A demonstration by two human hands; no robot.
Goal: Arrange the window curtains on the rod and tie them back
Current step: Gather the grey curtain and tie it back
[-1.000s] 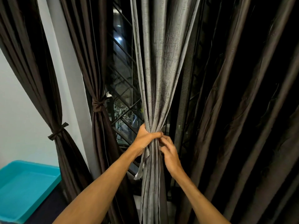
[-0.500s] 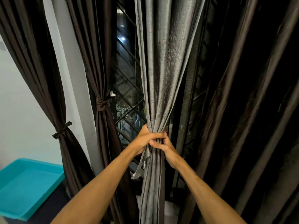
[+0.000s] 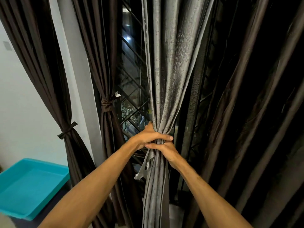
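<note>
At frame centre, left hand (image 3: 148, 136) wraps the gathered grey curtain (image 3: 171, 71); right hand (image 3: 167, 153) just below, gripping the same bunch; tie strip (image 3: 143, 168) dangles.

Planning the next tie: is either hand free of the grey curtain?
No, the left hand and right hand both grip the gathered grey curtain at its waist.
</note>
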